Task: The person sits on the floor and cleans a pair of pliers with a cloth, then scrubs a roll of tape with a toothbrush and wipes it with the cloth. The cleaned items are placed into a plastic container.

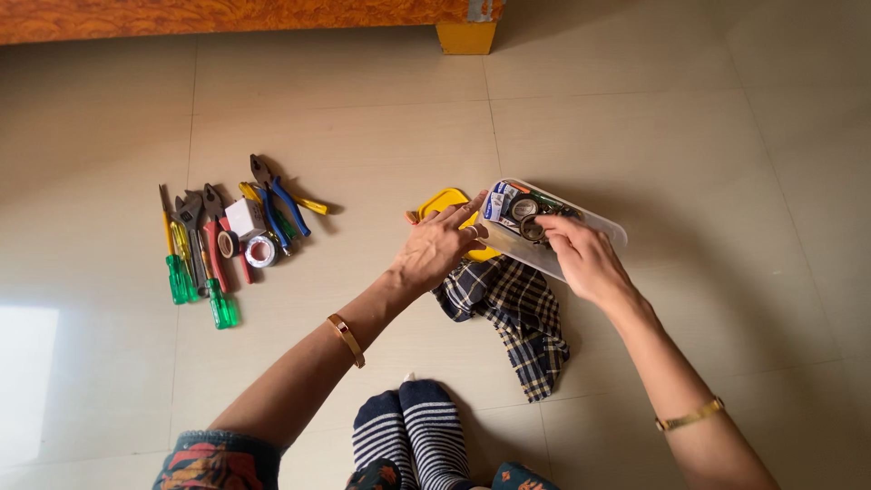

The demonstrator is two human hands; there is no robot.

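A clear plastic box (594, 222) lies tilted on the tiled floor, filled with small items such as tape rolls and packets. My left hand (440, 247) rests with fingers spread against the box's near left end, over a yellow lid (442, 201). My right hand (585, 259) reaches into the box, fingertips on a tape roll (533, 229) inside; whether it grips the roll is unclear. A dark checked cloth (517, 318) lies crumpled on the floor below both hands.
A pile of hand tools (227, 240) lies on the floor at left: green-handled screwdrivers, red and blue pliers, a wrench, tape rolls. A wooden furniture edge with a yellow leg (465, 36) runs along the top. My striped socks (413, 436) are at bottom centre.
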